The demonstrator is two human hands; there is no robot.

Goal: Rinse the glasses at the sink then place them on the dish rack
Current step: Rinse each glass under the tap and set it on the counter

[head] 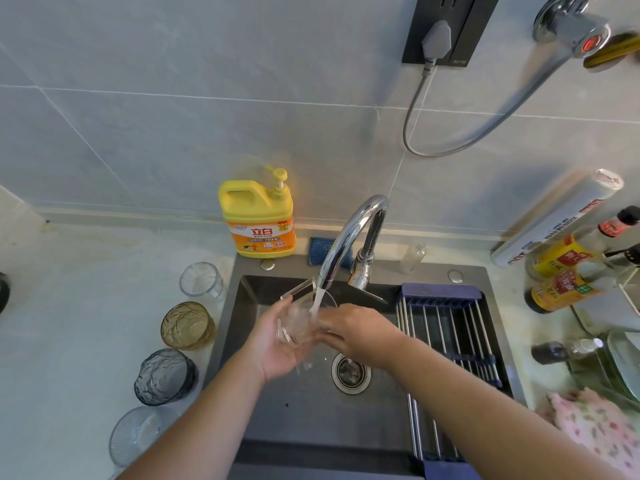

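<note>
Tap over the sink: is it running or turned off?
Running: a stream of water falls from the tap onto the clear glass held beneath it.

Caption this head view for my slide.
Left hand and right hand rinse a clear glass under the running chrome faucet.

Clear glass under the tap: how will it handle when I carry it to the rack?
Probably slippery: tap water runs over the clear glass in the left hand. Likely rigid but fragile: thin transparent walls above a hard sink. Probably light: one cupped palm seems to carry it, with the right hand alongside.
</note>
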